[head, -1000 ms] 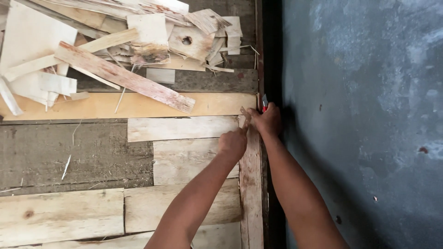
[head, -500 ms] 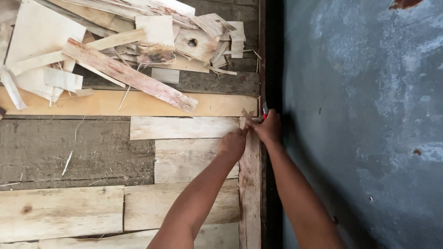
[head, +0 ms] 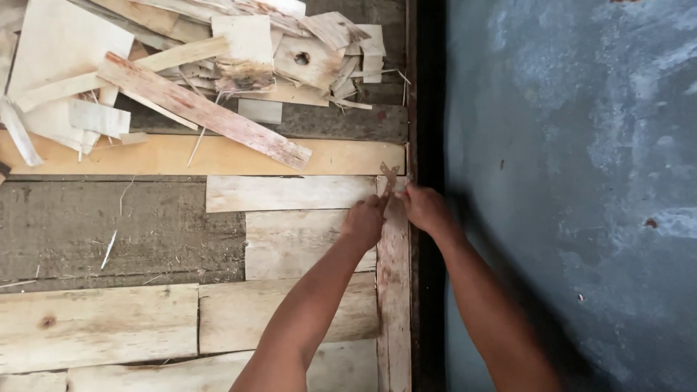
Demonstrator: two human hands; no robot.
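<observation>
Head view shows our left hand (head: 364, 221) and right hand (head: 425, 207) meeting at the top end of a narrow upright plank (head: 393, 290) along the right edge of the desk (head: 87, 225). Both grips look curled shut around a small tool (head: 389, 174) at that end, though we cannot tell which hand actually holds it. Scrap boards (head: 203, 112) lie piled toward the desk's far edge.

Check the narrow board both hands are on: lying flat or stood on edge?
Flat. The narrow board shows its broad face, resting across the pale boards. Left hand and right hand are at its far end.
</observation>
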